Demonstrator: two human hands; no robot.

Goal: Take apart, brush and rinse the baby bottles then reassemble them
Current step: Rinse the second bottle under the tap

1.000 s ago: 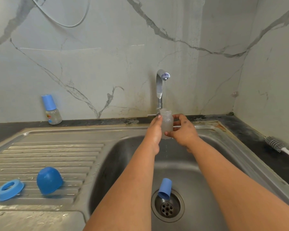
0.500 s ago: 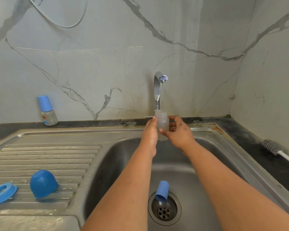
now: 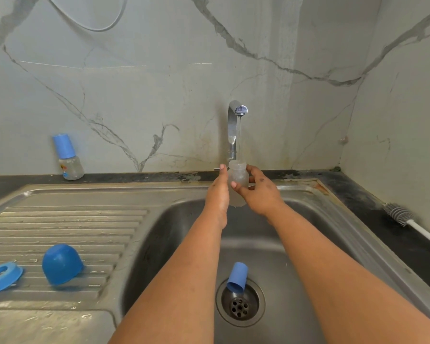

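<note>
From the head camera, a small frosted baby bottle body (image 3: pixel 237 178), uncapped and translucent, stands upright under the tap (image 3: pixel 235 125), a thin stream of water running straight into its open mouth. The right hand (image 3: pixel 260 192) wraps its thumb and fingers (image 3: pixel 255 170) around the bottle's side, grasping it. The left hand (image 3: pixel 217 192) lies flat against the bottle's other side, fingers straight and pressed to it rather than curled. Both sit at about 12 o'clock over the steel sink basin (image 3: pixel 296 256).

At 6 o'clock in the basin a blue tubular cap (image 3: pixel 237 276) lies tilted at the rim of the drain (image 3: pixel 240 305). On the ribbed drainboard (image 3: pixel 72 224) at 8 o'clock a dome-shaped blue cap (image 3: pixel 61 264) rests mouth down, with a blue screw ring (image 3: pixel 1 276) just beside it to the left. A second baby bottle (image 3: pixel 68 157), assembled with a blue cap, stands at 10 o'clock on the dark tabletop (image 3: pixel 134 177) against the marble-veined wall (image 3: pixel 134 83). At 3 o'clock a grey bottle brush (image 3: pixel 399 216) with a white handle lies on the tabletop.
</note>
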